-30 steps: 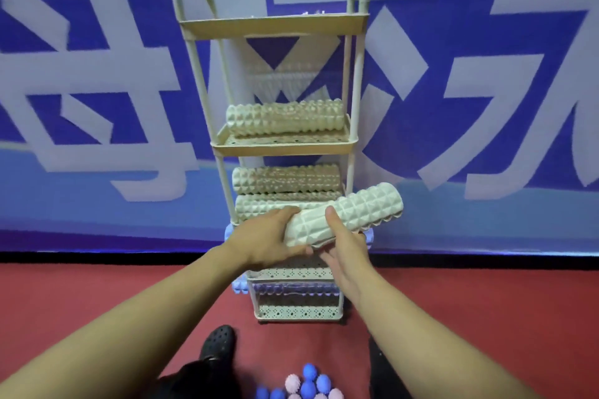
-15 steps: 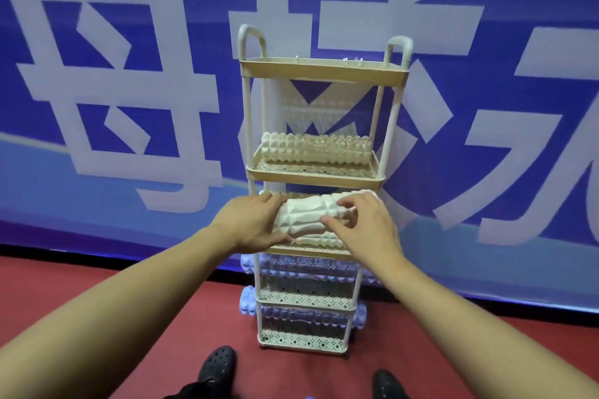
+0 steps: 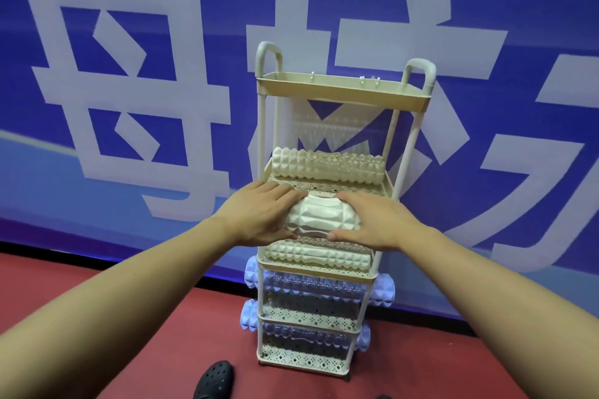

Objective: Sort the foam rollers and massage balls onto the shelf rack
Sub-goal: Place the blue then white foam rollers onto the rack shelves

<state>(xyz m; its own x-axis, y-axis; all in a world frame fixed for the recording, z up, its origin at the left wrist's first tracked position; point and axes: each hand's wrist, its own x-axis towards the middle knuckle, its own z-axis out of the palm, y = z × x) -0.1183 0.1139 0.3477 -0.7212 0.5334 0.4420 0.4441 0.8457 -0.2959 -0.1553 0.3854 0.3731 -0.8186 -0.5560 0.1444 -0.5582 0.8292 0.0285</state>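
Observation:
A tall cream shelf rack [image 3: 334,92] stands against the blue wall. I hold a cream ridged foam roller [image 3: 322,215] level in front of the rack, at the front edge of its second tier. My left hand [image 3: 262,215] grips the roller's left end and my right hand [image 3: 379,220] grips its right end. Another cream roller [image 3: 327,163] lies at the back of that second tier. A cream roller [image 3: 316,254] lies on the third tier just below my hands. Pale blue rollers [image 3: 382,291] fill the two lowest tiers, their ends sticking out at the sides.
The rack's top tray looks bare from this angle. Behind it runs a blue banner wall [image 3: 129,74] with large white characters. Red floor [image 3: 129,317] spreads around the base. My black clog [image 3: 215,379] shows at the bottom, left of the rack's foot.
Both hands have lifted the cream roller from the third tier's height to the front of the second tier. My view has tilted up, so the balls on the floor have left the frame.

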